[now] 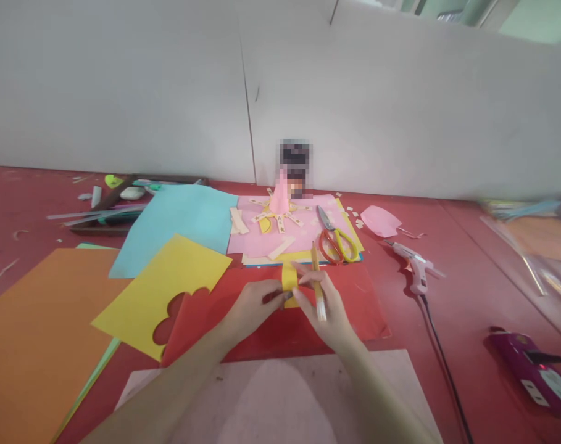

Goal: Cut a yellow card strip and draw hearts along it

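My left hand (252, 305) and my right hand (324, 302) meet over a red paper sheet (354, 308) in the middle of the table. Both pinch a small yellow paper piece (289, 277) between their fingertips. My right hand also holds a yellow pencil (317, 280) that points away from me. Just beyond lies a pink sheet (303, 237) carrying a pink paper cone (279, 198) with cream strips around it, and scissors (336, 240) with red and yellow handles.
A yellow sheet with a flower-shaped hole (169, 290), a blue sheet (182, 219) and an orange sheet (34, 333) lie at the left. A glue gun (416, 265) with its cable and a magenta device (530, 370) lie at the right. A pale pink sheet (271, 394) lies nearest me.
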{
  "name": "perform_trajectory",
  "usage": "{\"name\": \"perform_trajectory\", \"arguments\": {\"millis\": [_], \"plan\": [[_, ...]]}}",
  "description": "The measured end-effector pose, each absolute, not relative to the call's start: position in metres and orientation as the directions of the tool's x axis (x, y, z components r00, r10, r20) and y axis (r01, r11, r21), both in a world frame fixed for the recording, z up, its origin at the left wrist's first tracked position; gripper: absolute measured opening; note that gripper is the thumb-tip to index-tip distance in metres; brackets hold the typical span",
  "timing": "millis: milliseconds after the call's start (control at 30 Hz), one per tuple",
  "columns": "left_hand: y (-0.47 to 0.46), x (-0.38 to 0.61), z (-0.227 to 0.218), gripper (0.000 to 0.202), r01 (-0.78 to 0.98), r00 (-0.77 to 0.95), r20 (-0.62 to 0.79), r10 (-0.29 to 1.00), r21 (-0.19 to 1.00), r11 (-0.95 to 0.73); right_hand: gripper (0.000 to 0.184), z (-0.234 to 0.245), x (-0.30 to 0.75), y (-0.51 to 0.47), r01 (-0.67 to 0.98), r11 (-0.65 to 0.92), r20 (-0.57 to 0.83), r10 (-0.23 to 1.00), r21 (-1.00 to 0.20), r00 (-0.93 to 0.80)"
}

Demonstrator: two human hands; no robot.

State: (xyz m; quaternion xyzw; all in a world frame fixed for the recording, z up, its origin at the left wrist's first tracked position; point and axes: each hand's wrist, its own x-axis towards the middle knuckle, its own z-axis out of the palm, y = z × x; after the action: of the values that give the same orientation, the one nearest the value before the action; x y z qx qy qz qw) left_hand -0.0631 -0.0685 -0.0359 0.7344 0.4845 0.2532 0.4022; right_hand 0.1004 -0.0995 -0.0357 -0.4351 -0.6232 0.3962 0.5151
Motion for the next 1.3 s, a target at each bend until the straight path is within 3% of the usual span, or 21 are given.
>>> {"name": "perform_trajectory", "arguments": {"millis": [167, 367, 533, 633, 833, 967, 1200, 1300], "plan": [[-0.067, -0.065, -0.035, 0.031, 0.497, 0.312, 0.001, 0.95, 0.852, -0.164, 0.021, -0.037, 0.1, -0.095, 0.163, 0.285, 0.294, 0.955, -0.945, 0.037], [-0.068, -0.064, -0.034, 0.027, 0.453, 0.296, 0.017, 0.955, 0.878, -0.156, 0.018, -0.042, 0.098, -0.099, 0.358, 0.223, 0.214, 0.975, -0.907, -0.066], [-0.068, -0.06, -0.029, 0.018, 0.304, 0.272, -0.002, 0.962, 0.949, -0.084, 0.013, -0.041, 0.102, -0.101, 0.358, 0.245, 0.208, 0.968, -0.901, -0.141], [-0.066, -0.06, -0.03, 0.017, 0.176, 0.201, -0.037, 0.979, 0.984, 0.001, 0.014, -0.037, 0.109, -0.101, 0.359, 0.257, 0.19, 0.959, -0.897, -0.211], [-0.055, -0.07, -0.045, 0.02, 0.076, -0.029, -0.008, 1.0, 0.997, 0.01, 0.012, -0.029, 0.128, -0.101, 0.394, 0.259, 0.135, 0.939, -0.882, -0.315], [-0.051, -0.073, -0.047, 0.023, 0.064, -0.115, 0.005, 0.993, 0.998, 0.003, 0.015, -0.031, 0.138, -0.094, 0.368, 0.27, 0.211, 0.958, -0.89, -0.193], [-0.055, -0.068, -0.04, 0.026, 0.166, -0.141, 0.014, 0.99, 0.986, 0.01, 0.018, -0.034, 0.139, -0.084, 0.382, 0.237, 0.35, 0.901, -0.893, 0.258], [-0.06, -0.067, -0.034, 0.026, 0.235, -0.186, 0.052, 0.981, 0.972, -0.007, 0.018, -0.033, 0.13, -0.087, 0.4, 0.259, 0.396, 0.864, -0.879, 0.311]]}}
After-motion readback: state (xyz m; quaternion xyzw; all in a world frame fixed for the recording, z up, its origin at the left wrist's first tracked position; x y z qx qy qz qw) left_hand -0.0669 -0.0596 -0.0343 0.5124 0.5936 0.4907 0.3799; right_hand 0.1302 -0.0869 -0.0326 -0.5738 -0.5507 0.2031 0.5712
